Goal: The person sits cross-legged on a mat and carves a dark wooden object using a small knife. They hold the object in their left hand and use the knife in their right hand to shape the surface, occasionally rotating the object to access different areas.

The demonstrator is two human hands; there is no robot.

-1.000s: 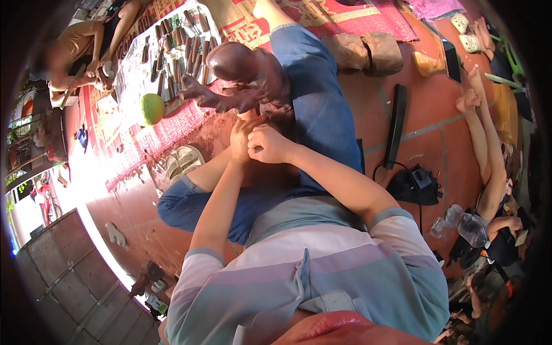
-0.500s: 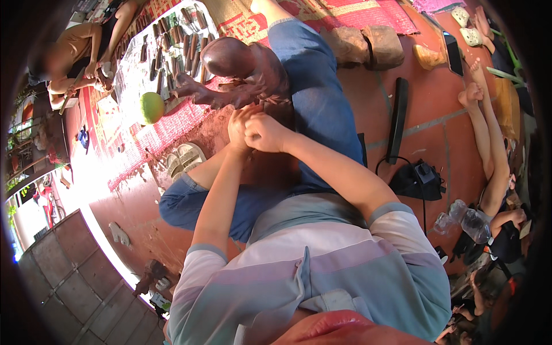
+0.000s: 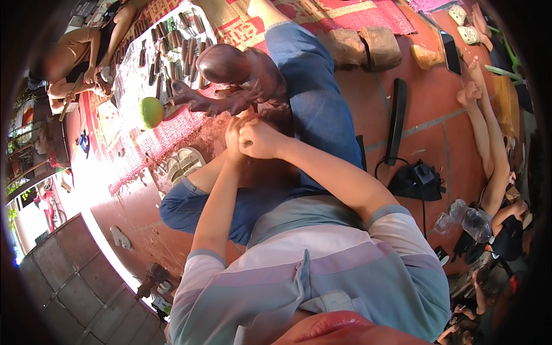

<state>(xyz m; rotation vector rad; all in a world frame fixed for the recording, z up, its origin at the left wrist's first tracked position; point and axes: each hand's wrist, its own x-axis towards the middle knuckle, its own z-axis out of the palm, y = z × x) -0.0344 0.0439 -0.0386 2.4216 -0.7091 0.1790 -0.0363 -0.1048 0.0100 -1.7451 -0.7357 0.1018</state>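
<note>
A dark reddish-brown wood carving (image 3: 267, 80), with a smooth rounded top and jagged, branch-like edges, stands between my legs. My left hand (image 3: 233, 138) is closed against its near lower side. Pressed beside it, my right hand (image 3: 260, 138) is curled into a fist. Both hands are together at the carving, and whatever lies inside their fingers is hidden. Just left of the carving, a round green fruit (image 3: 151, 112) rests at the edge of the red patterned mat (image 3: 172, 127).
Many wood-handled carving tools (image 3: 188, 54) lie on a pale sheet beyond the carving. Wooden blocks (image 3: 382, 49), a phone (image 3: 451, 53) and a long black bar (image 3: 397, 121) are on the tiles at right. Sandals (image 3: 187, 161) lie near my left leg. Another person (image 3: 80, 52) works at far left.
My hands have come slightly toward me and stay together. The carving's rounded top has shifted a little left and nearer. The other person's hands at far left have moved slightly.
</note>
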